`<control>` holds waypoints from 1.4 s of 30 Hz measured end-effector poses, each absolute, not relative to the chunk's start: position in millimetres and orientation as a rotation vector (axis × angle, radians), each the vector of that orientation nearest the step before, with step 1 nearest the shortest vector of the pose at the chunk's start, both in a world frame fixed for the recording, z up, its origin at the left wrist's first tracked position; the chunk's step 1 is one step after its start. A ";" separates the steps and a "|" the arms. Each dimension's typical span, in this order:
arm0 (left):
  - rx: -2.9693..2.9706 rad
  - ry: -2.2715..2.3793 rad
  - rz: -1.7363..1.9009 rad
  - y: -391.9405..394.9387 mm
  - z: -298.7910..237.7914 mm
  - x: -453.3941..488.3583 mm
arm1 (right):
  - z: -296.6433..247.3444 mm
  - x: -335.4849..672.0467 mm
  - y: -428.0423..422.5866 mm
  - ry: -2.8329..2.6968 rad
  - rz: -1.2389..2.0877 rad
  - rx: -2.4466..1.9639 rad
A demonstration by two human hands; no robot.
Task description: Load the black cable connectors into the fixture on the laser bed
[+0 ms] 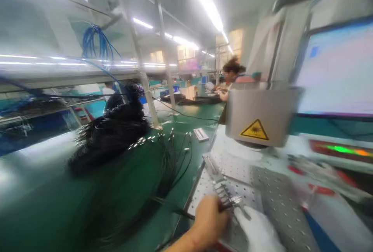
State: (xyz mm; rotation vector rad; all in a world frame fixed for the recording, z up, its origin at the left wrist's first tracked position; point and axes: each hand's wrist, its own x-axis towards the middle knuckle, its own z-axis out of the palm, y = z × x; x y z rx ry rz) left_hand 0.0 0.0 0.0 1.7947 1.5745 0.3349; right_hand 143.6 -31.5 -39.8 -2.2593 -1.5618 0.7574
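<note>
My bare left hand (210, 221) is at the bottom middle, its fingers pinched on a thin black cable (177, 211) just behind the cable's metal connector (236, 201). My right hand (258, 233), in a white glove, lies right beside it and touches the connector end. Its fingers are blurred. Both hands are over a perforated metal plate (271, 189). On the plate, a narrow jig (218, 180) holds a row of metal connectors. A grey laser head (260, 114) with a yellow warning label hangs above the plate.
A big heap of black cables (112, 133) lies on the green bench (43, 201), with loose connector ends fanned out towards the plate. A monitor (338, 69) stands at the right. Another person (231, 75) works further down the bench. Blue cables (96, 42) hang over a shelf rail.
</note>
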 end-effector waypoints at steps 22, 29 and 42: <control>1.951 1.650 0.564 6.6 8.3 -6.0 | -63.5 142.9 -45.5 -1.929 0.055 -2.239; 1.973 1.647 0.486 9.1 5.9 -3.6 | -64.5 136.5 -48.4 -1.946 -0.132 -2.259; 1.916 1.659 0.385 12.1 7.3 -3.6 | -43.1 139.6 -49.2 -2.099 -0.107 -2.070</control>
